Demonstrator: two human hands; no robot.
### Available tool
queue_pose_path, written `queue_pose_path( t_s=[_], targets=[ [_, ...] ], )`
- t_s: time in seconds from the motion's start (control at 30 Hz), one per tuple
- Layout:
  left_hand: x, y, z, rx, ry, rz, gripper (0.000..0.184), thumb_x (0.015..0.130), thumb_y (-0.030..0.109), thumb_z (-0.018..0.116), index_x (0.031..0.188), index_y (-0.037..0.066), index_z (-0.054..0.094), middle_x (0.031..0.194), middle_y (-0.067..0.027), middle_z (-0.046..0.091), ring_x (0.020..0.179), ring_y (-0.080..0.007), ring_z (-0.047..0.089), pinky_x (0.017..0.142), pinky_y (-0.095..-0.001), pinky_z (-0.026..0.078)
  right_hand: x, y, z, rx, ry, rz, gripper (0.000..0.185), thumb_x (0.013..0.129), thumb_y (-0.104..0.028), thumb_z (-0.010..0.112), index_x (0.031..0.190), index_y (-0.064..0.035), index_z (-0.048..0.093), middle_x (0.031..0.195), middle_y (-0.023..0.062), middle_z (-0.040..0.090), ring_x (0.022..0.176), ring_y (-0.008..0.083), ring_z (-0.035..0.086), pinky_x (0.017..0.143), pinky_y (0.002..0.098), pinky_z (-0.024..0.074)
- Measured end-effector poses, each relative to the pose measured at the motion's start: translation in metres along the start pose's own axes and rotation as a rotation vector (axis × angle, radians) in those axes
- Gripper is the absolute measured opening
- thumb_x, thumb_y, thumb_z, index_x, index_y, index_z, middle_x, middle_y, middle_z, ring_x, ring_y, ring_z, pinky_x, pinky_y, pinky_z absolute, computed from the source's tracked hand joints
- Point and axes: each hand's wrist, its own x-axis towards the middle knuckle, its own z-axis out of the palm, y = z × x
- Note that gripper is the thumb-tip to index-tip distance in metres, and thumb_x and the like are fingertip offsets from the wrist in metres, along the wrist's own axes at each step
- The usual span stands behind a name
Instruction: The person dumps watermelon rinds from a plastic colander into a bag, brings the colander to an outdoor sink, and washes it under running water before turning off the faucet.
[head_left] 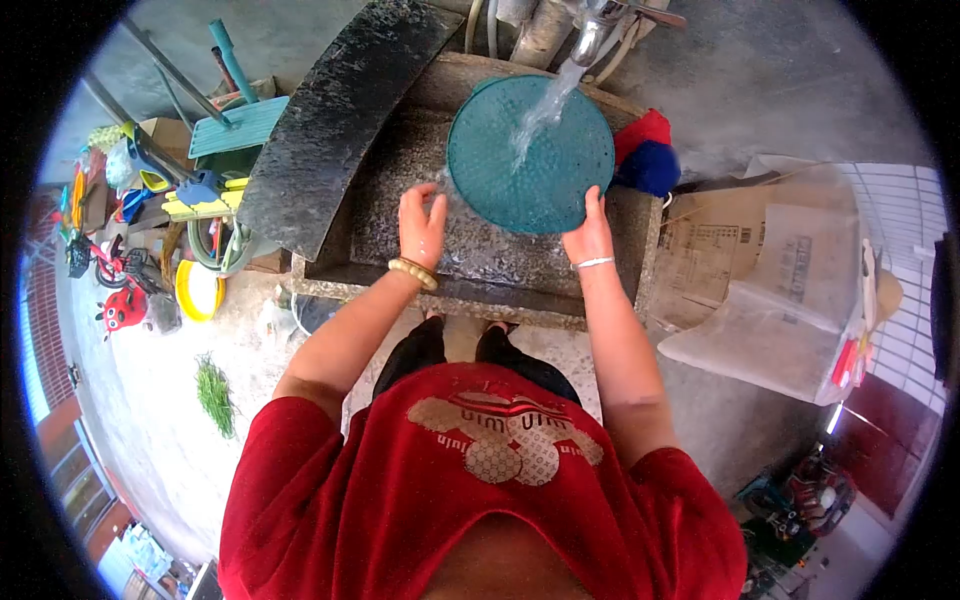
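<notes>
A round green plastic colander (500, 160) with a dotted surface is held over a rough stone sink (400, 180). Water from the metal tap (592, 38) pours onto it and splashes. My right hand (590, 238) grips the colander's lower right rim, thumb side up along the edge. Just left of the colander, my left hand (422, 228) is apart from it, fingers loosely spread and wet, holding nothing.
A dark curved board (345, 120) leans across the sink's left side. Red and blue cloths (648, 165) sit at its right corner. Flattened cardboard (715, 240) stands to the right. Green stalks (213, 395) and a yellow basin (200, 290) lie on the floor to the left.
</notes>
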Motion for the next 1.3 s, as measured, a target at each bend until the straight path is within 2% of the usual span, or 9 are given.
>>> queue_pose_path(
  t_s=[0.13,0.4,0.47,0.6,0.8,1.0,1.1,1.2,1.3],
  targets=[
    [0.014,0.005,-0.007,-0.362,-0.007,-0.140,0.044,0.087,0.023,0.056,0.122,0.000,0.043,0.105,-0.0159,0.053,0.101,-0.0257,0.051,0.088,-0.0370,0.041,0.029,0.028,0.001,0.075,0.002,0.208,0.062,0.087,-0.046,0.050,0.134,-0.0112,0.032,0.133,0.0058,0.041,0.119,0.0267,0.041,0.099,0.0463,0.0350],
    [-0.005,0.033,-0.083,-0.127,0.138,-0.082,0.050,0.077,0.012,0.068,0.120,0.002,0.044,0.102,-0.0086,0.044,0.087,-0.0147,0.048,0.073,-0.0261,0.044,0.004,0.055,0.080,0.052,-0.050,0.467,0.073,0.083,-0.060,0.044,0.136,-0.0116,0.031,0.136,0.0061,0.039,0.123,0.0277,0.037,0.103,0.0475,0.0268],
    [-0.022,0.035,-0.094,-0.102,0.078,-0.178,0.046,0.076,0.012,0.069,0.115,0.002,0.047,0.098,-0.0064,0.046,0.080,-0.0118,0.048,0.070,-0.0247,0.044,-0.024,0.043,0.090,-0.063,0.165,0.556,0.071,0.083,-0.059,0.046,0.134,-0.0118,0.033,0.133,0.0078,0.043,0.119,0.0249,0.043,0.098,0.0442,0.0352],
    [-0.053,0.034,-0.075,-0.361,-0.170,-0.398,0.050,0.075,0.012,0.070,0.115,0.000,0.043,0.102,-0.0078,0.051,0.081,-0.0116,0.052,0.072,-0.0261,0.046,-0.067,0.011,0.042,-0.124,0.125,0.503,0.067,0.086,-0.056,0.044,0.136,-0.0131,0.030,0.137,0.0041,0.037,0.125,0.0240,0.036,0.102,0.0470,0.0286],
    [-0.025,0.037,0.014,-0.493,-0.296,-0.283,0.050,0.077,0.012,0.067,0.117,-0.002,0.040,0.100,-0.0109,0.055,0.087,-0.0160,0.055,0.075,-0.0293,0.047,-0.044,-0.045,-0.008,-0.155,0.153,0.128,0.060,0.090,-0.045,0.045,0.134,-0.0076,0.028,0.134,0.0081,0.037,0.122,0.0251,0.039,0.100,0.0444,0.0346],
    [0.034,0.002,-0.009,-0.465,-0.395,-0.642,0.043,0.087,0.018,0.056,0.124,0.002,0.043,0.113,-0.0105,0.054,0.095,-0.0196,0.056,0.074,-0.0309,0.049,-0.006,-0.022,0.042,-0.391,0.065,-0.130,0.062,0.082,-0.022,0.065,0.131,-0.0058,0.031,0.125,0.0088,0.044,0.112,0.0203,0.044,0.095,0.0367,0.0360],
    [0.025,0.018,-0.049,-0.658,-0.283,-0.766,0.046,0.089,0.031,0.052,0.124,0.002,0.043,0.117,-0.0119,0.051,0.097,-0.0230,0.056,0.077,-0.0348,0.050,-0.039,-0.037,0.070,-0.922,-0.012,-0.368,0.064,0.072,-0.017,0.072,0.125,-0.0037,0.039,0.118,0.0121,0.048,0.109,0.0234,0.046,0.093,0.0354,0.0372],
    [0.022,0.036,-0.071,-0.939,-0.415,-0.906,0.067,0.087,0.052,0.047,0.126,-0.001,0.038,0.120,-0.0142,0.048,0.100,-0.0265,0.056,0.082,-0.0392,0.049,-0.062,-0.049,0.079,-1.493,-0.303,-0.729,0.064,0.063,-0.016,0.076,0.120,-0.0089,0.046,0.107,0.0120,0.050,0.098,0.0337,0.047,0.086,0.0421,0.0374],
    [0.025,0.044,-0.072,-1.025,-0.639,-1.075,0.090,0.078,0.067,0.046,0.127,-0.007,0.029,0.117,-0.0181,0.051,0.102,-0.0288,0.056,0.085,-0.0437,0.048,-0.071,-0.055,0.075,-1.724,-0.566,-0.801,0.067,0.058,-0.015,0.076,0.119,-0.0119,0.048,0.102,0.0082,0.051,0.095,0.0297,0.048,0.085,0.0427,0.0373]
  ],
)
